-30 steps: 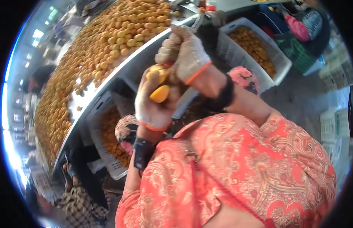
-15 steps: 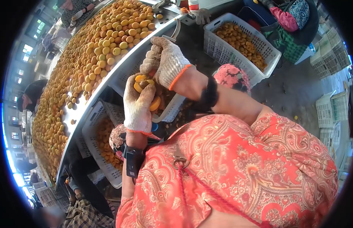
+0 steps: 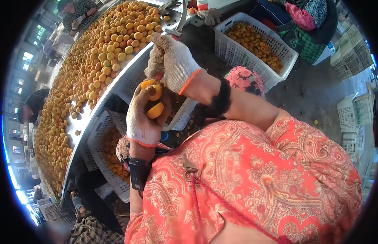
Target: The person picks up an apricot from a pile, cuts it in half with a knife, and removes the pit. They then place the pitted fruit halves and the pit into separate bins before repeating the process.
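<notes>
My left hand (image 3: pixel 144 116), in a soiled white knit glove with an orange cuff, is closed around cut apricot halves. One apricot half (image 3: pixel 155 110) lies cut side out in the palm, and another apricot piece (image 3: pixel 155 92) sits at the fingertips. Just above them my right hand (image 3: pixel 170 61), in a matching glove, makes a fist. Out of its top side sticks a tool with a curved metal end (image 3: pixel 182 18); a bit of red shows below the fist near the fruit. The grip itself is hidden by the fingers.
Many whole apricots (image 3: pixel 115 44) cover the metal table (image 3: pixel 85 132) on the left. White crates of halves stand below the table (image 3: pixel 115 183) and at upper right (image 3: pixel 292 67). Co-workers sit beyond the table, at lower left and upper right. Stacked crates (image 3: pixel 351 51) stand far right.
Both hands have shifted slightly up and left. My left hand has opened a little, so the apricot halves show more. The curved metal end has moved up and left with my right hand.
</notes>
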The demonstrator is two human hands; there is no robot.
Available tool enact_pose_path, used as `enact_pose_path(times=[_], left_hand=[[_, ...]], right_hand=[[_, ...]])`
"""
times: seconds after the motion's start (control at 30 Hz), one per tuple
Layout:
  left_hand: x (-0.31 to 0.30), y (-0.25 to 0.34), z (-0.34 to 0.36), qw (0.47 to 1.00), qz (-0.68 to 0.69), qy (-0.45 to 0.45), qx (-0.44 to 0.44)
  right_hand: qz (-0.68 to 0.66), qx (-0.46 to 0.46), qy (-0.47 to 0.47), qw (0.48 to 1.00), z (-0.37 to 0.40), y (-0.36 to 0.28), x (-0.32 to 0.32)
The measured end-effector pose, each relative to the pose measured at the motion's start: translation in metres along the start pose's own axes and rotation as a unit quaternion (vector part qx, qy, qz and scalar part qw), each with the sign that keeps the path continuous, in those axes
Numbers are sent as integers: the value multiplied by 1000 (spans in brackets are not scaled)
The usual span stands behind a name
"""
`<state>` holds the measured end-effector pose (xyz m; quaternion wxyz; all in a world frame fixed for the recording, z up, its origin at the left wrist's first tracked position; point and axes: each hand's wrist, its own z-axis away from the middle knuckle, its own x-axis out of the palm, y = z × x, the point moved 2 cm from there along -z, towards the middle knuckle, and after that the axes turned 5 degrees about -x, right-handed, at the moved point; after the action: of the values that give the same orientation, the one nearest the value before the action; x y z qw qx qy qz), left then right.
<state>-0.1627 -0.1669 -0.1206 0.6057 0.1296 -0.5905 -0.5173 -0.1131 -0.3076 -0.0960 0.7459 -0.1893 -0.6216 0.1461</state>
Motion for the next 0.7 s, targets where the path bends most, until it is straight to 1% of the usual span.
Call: enact_pose_path(times=[0.03,0.07,0.1,0.13,0.17,0.2,0.23,0.3,0.33,0.37,0.5,0.57,0.6,0.7], left_hand=[[-10,-4,-4,998,51,22,-25],[-10,-4,-5,993,101,43,-49],[-7,-4,-5,993,102,44,-47],[-1,-5,-3,989,111,84,-38],[3,-5,-2,984,120,125,-30],[1,-5,-2,985,120,124,-29],[-1,-6,-3,988,113,105,-26],[-6,-6,-5,991,106,84,-23],[-9,-5,-5,991,121,45,-29],[-10,-5,-5,990,136,8,-35],[-8,-6,0,990,135,22,-26],[-8,-5,-1,993,117,26,-18],[-7,-5,-1,993,117,26,-18],[-1,-5,-1,991,123,44,-19]], right_hand=[[0,0,-1,1000,-1,0,-3],[16,-41,-37,998,-3,-4,-3],[32,-82,-73,993,-3,-7,-2],[32,-81,-75,993,-1,-7,-2],[42,-98,-104,989,8,-11,7],[50,-116,-131,983,15,-12,12],[49,-107,-137,984,17,-10,13],[62,-110,-124,984,20,-5,15],[73,-110,-109,985,20,-3,14],[66,-125,-133,981,19,-2,14],[77,-125,-125,981,23,0,11],[60,-138,-157,976,21,0,11],[60,-138,-157,976,22,-1,11],[85,-151,-128,976,23,-2,11]])
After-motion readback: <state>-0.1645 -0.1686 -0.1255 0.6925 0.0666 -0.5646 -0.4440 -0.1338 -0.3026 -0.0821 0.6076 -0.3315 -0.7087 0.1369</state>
